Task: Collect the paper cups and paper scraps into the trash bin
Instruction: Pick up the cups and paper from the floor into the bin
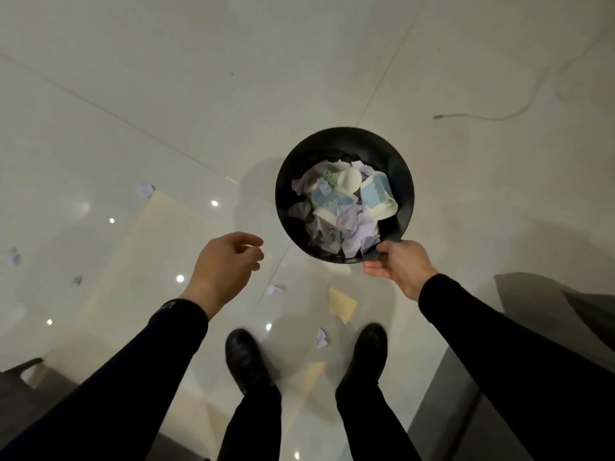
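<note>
**A:** Far left first. What's on the floor?

**B:** Glossy pale tile floor [133,94] w/ light spots mirrored in it. One crumpled lilac paper scrap [14,256] at the left edge, blurred. A second lilac scrap [146,190] lies further up. There's also a small dark bit [77,280], too small to tell what it is. The dark furniture corner [20,377] bottom left is cut off by the frame.

**A:** Left hand?

**B:** The left hand [229,257], in a black sleeve, hangs over the tiles and is apart from the bin. Fingers loosely curled, thumb nr the fingertips, nothing between them.

**A:** Middle?

**B:** A third lilac scrap [274,289] lies below and between the hands. A fourth scrap [322,337] sits between the two black shoes [244,354]. The pale yellow patch [342,304] could be paper or a reflection, can't tell.

**A:** And the bin?

**B:** The black round trash bin [289,181] is smooth-walled, plastic or metal unclear. It's seen from straight above, so the outer wall is hidden. Inside is a heap of creased lilac paper plus white paper cups w/ blue bands [377,194] and one green-printed cup [331,176]. The bottom is buried under the heap.

**A:** Right hand?

**B:** The right hand [396,264] grips the bin's near rim, thumb over the edge and fingers curled underneath outside. Can't tell if the bin is lifted or standing.

**A:** Far right?

**B:** A thin grey cable [492,117] snakes over the tiles. The grey furniture edge [592,307] is cut off.
</note>
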A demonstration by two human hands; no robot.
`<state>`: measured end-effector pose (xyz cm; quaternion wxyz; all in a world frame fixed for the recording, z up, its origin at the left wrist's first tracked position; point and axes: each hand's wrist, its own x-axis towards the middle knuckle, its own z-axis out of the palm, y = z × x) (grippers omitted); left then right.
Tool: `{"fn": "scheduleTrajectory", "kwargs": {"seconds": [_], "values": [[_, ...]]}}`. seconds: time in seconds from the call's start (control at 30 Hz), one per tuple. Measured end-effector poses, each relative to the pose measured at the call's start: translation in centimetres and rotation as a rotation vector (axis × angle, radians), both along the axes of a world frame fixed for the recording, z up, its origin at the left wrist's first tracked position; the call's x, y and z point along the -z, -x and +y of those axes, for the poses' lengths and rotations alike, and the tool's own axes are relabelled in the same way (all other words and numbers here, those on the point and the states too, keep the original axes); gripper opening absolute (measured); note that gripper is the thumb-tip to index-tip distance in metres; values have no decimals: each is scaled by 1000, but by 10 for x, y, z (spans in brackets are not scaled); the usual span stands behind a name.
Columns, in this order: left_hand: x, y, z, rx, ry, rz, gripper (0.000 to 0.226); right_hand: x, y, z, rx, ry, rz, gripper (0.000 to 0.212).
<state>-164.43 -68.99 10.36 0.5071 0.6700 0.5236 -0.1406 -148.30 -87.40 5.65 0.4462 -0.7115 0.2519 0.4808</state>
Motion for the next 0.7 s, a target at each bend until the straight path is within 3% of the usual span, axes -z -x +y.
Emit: {"fn": "scheduleTrajectory", "kwargs": {"seconds": [0.3, 0.5, 0.7], "values": [[97, -9, -8, 28, 39, 65, 20, 89, -14, 6, -77, -30, 57, 13], [120, -4, -3, 22, 37, 62, 21, 112, -11, 8, -127, 20, 57, 23], [133, 4, 0, -5, 56, 41, 18, 116, 8, 1, -153, 38, -32, 14]]}}
